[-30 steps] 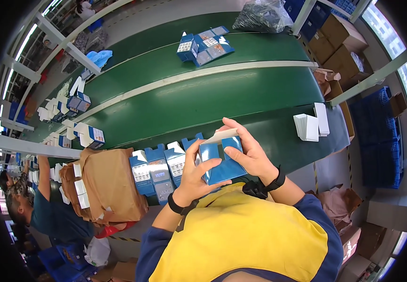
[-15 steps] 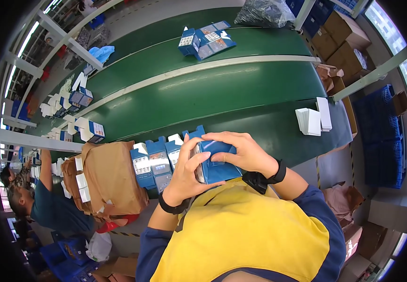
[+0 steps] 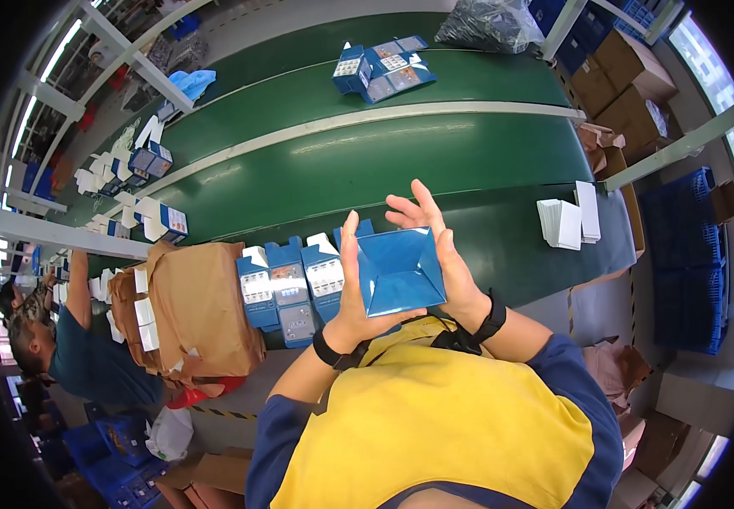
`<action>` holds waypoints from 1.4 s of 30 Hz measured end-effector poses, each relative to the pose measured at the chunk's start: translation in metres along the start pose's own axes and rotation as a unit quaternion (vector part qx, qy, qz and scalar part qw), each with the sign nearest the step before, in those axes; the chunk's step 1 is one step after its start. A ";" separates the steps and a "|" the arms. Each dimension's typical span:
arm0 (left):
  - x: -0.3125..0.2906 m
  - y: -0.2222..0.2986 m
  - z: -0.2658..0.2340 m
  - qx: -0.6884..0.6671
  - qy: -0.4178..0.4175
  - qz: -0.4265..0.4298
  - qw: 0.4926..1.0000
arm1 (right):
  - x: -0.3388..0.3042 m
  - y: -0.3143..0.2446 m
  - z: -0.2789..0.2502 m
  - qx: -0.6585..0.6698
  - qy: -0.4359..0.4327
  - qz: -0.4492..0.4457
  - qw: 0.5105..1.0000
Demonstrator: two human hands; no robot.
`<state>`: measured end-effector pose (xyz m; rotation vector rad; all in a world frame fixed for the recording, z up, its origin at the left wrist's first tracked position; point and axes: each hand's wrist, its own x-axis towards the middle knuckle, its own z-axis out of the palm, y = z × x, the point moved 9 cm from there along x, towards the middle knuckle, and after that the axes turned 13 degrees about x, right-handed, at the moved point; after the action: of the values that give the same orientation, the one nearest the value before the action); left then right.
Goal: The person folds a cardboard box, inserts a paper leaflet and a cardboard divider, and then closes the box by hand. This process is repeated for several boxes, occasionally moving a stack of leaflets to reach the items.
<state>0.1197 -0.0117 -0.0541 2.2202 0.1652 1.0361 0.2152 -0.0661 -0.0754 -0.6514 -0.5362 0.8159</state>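
A blue cardboard box [image 3: 401, 276] is held between my two hands in front of my chest, its folded blue end facing up. My left hand [image 3: 352, 297] grips the box's left side, the thumb along its lower edge. Against the right side presses my right hand [image 3: 456, 270], its palm and thumb on the box and the other fingers stretched out beyond its far corner. Just left of my left hand, several blue and white printed cartons [image 3: 289, 288] lie in a row at the bench edge.
A big brown paper bag [image 3: 201, 310] stands left of the cartons, with a co-worker [image 3: 100, 352] beyond it. White card stacks [image 3: 560, 222] lie on the green bench [image 3: 503, 237] at right. Blue cartons [image 3: 384, 69] sit on the far belt, and open boxes [image 3: 163, 220] at left.
The box has been turned so that its folded blue end faces up. My right hand's fingers have come off its top and now stretch along its right side.
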 end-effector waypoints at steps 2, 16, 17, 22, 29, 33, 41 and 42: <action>0.001 -0.006 0.001 -0.077 0.023 -0.017 0.997 | 0.002 -0.004 -0.004 -0.054 -0.004 -0.019 0.998; -0.007 -0.096 -0.011 0.395 -0.188 -0.046 0.898 | 0.082 0.051 -0.110 -0.078 0.008 0.216 0.973; -0.024 -0.125 -0.030 0.321 -0.153 -0.192 0.915 | 0.105 0.049 -0.128 -0.190 0.029 0.091 0.977; -0.155 -0.186 -0.016 0.280 -0.230 -0.419 0.832 | 0.155 0.108 -0.183 -0.437 0.015 -0.029 0.899; -0.157 -0.162 -0.004 0.427 -0.235 -0.375 0.789 | 0.090 0.153 -0.228 -0.531 0.106 0.207 0.815; -0.146 -0.162 -0.009 0.380 -0.174 -0.403 0.814 | -0.034 0.192 -0.144 -0.227 -0.005 0.418 0.880; -0.125 -0.158 -0.039 0.047 0.045 -0.494 0.867 | -0.042 0.120 -0.071 -0.259 0.031 0.219 0.940; -0.130 -0.166 -0.034 -0.068 0.080 -0.550 0.828 | -0.041 0.108 -0.064 -0.180 0.036 0.188 0.965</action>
<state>0.0340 0.0843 -0.2240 1.4571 1.2326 0.5116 0.1817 -0.0635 -0.2032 -1.1379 -0.5047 1.0571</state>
